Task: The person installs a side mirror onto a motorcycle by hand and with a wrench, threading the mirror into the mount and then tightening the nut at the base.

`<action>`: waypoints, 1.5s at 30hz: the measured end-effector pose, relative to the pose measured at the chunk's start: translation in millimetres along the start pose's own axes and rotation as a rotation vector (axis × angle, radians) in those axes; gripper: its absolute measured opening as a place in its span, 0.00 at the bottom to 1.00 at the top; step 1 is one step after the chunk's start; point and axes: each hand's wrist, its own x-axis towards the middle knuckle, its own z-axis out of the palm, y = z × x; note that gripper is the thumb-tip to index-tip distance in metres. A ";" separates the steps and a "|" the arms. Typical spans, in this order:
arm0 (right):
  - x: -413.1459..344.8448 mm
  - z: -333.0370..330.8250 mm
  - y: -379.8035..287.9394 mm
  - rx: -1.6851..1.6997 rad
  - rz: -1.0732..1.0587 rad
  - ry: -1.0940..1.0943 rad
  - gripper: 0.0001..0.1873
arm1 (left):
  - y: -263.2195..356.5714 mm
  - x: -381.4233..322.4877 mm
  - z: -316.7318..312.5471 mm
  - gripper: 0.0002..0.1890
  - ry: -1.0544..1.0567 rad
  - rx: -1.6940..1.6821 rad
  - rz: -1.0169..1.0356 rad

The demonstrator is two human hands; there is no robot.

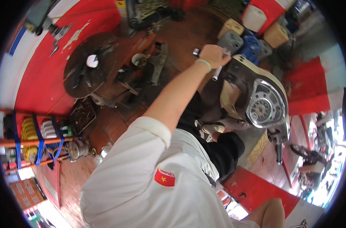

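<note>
At the upper middle, my left hand (214, 54) is closed around the left handlebar grip of a brown and cream motor scooter (278, 81). A chrome end piece (195, 52) sticks out beyond the fingers. Below the hand a short chrome bar (217, 73) hangs down; whether it is a lever or a tool I cannot tell. The chrome-rimmed speedometer (260, 110) lies right of my forearm, and the right handlebar grip (279, 154) points downward. My right hand is out of view; a bent bare limb (271, 209) shows at the lower right.
A round dark table (76, 64) stands left, with a white and blue container on it. Plastic canisters (230, 41) crowd beyond the scooter. Oil bottles fill a shelf (33, 142) at the left. Metal parts lie on the tiled floor (116, 128). Another motorcycle (307, 154) stands right.
</note>
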 end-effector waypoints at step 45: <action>73.8 71.8 153.7 -0.597 0.271 0.490 0.24 | 55.7 -183.1 -35.1 0.24 0.254 -1.718 -0.368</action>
